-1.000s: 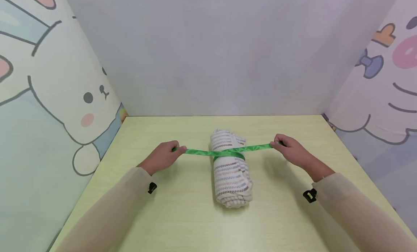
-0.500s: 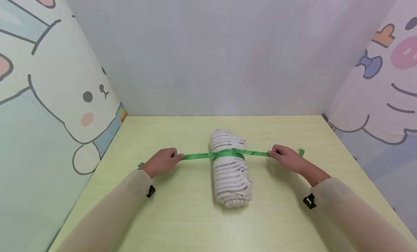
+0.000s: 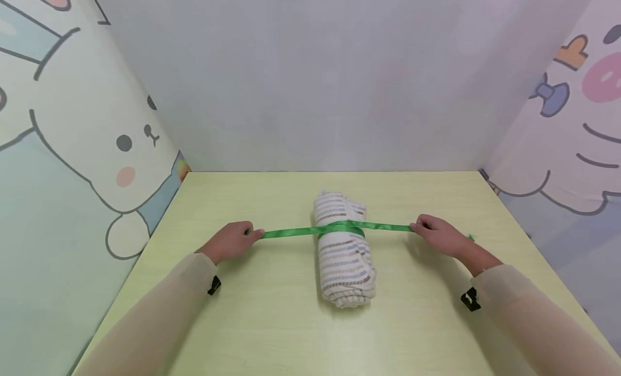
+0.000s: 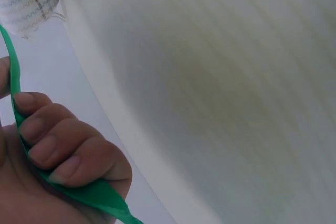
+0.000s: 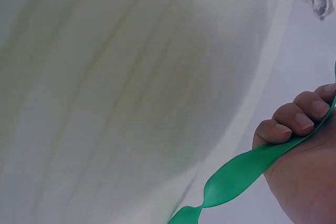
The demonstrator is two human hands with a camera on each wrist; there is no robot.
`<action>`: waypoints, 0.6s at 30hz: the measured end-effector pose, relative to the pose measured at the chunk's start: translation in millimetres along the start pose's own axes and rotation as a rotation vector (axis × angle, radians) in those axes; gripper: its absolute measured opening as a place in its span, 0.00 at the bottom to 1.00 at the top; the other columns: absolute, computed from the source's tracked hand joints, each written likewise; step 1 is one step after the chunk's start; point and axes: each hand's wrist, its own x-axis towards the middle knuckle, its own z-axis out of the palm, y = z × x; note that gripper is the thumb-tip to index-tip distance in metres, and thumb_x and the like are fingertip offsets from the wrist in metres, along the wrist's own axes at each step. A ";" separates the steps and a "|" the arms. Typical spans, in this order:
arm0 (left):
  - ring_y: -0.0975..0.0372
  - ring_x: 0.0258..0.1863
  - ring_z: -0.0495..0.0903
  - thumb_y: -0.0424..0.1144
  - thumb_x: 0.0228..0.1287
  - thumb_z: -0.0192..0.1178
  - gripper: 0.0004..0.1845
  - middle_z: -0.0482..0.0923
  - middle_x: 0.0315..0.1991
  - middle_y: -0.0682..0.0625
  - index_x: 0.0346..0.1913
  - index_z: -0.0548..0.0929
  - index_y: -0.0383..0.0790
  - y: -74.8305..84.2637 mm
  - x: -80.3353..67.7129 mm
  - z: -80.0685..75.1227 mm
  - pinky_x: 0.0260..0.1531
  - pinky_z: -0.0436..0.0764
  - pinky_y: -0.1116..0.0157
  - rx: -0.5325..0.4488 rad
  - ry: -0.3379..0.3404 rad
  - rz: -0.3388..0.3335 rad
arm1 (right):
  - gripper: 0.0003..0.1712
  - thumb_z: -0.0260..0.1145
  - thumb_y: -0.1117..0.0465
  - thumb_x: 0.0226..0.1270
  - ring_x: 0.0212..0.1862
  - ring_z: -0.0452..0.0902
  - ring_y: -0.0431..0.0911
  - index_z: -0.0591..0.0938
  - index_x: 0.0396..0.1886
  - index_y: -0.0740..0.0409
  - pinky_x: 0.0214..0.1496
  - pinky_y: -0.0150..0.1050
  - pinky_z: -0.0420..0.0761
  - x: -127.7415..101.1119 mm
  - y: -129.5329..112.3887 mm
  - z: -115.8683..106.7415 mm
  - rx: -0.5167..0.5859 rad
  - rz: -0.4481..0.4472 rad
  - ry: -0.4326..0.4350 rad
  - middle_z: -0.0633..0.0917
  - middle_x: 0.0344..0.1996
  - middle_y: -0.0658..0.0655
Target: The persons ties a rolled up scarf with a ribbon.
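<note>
A rolled striped cloth [image 3: 345, 265] lies lengthwise in the middle of the table, fringed at an edge. Around its upper half runs a green ribbon [image 3: 291, 232], crossed on top and stretched out taut to both sides. My left hand [image 3: 233, 240] grips one end, its fingers curled over the ribbon [image 4: 100, 195] in the left wrist view. The other end is held by my right hand [image 3: 441, 236]; its tail of ribbon [image 5: 236, 179] trails out below the curled fingers in the right wrist view. Both hands are apart from the cloth.
The pale yellow-green table [image 3: 291, 338] reaches back to a plain light wall [image 3: 339, 84]. Side walls with cartoon figures [image 3: 97, 138] stand at left and right. Black clips [image 3: 470, 299] hang at the sleeve cuffs.
Both hands first came lower and slightly inward along the ribbon, then drew apart again, pulling it outward. The crossing now sits tighter on the cloth, which has hardly moved.
</note>
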 end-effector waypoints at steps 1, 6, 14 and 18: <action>0.60 0.23 0.66 0.63 0.77 0.52 0.26 0.66 0.22 0.52 0.32 0.73 0.43 -0.1 -0.5 0.1 0.28 0.67 0.62 0.002 0.001 -0.002 | 0.21 0.54 0.47 0.84 0.27 0.62 0.49 0.71 0.36 0.59 0.29 0.41 0.65 -0.1 2.3 -1.3 0.000 0.002 0.000 0.66 0.23 0.53; 0.60 0.23 0.65 0.63 0.76 0.54 0.26 0.65 0.23 0.52 0.32 0.73 0.43 -3.2 -0.5 2.3 0.27 0.66 0.62 -0.003 0.007 -0.014 | 0.21 0.54 0.47 0.84 0.27 0.62 0.49 0.71 0.36 0.59 0.29 0.41 0.65 0.2 11.2 -3.3 -0.006 0.001 0.000 0.67 0.22 0.53; 0.59 0.24 0.65 0.64 0.75 0.54 0.26 0.65 0.23 0.52 0.34 0.75 0.43 -9.7 3.7 7.5 0.27 0.65 0.61 0.064 0.032 -0.017 | 0.22 0.53 0.44 0.84 0.27 0.63 0.49 0.71 0.36 0.58 0.30 0.41 0.66 1.2 14.8 -0.4 -0.041 0.018 -0.008 0.67 0.23 0.53; 0.59 0.25 0.66 0.64 0.75 0.53 0.26 0.65 0.23 0.52 0.34 0.74 0.43 -8.8 3.6 5.2 0.27 0.65 0.61 0.079 0.028 -0.031 | 0.22 0.54 0.45 0.83 0.27 0.63 0.49 0.72 0.37 0.58 0.30 0.42 0.66 2.6 16.5 0.6 -0.049 0.023 -0.018 0.68 0.23 0.53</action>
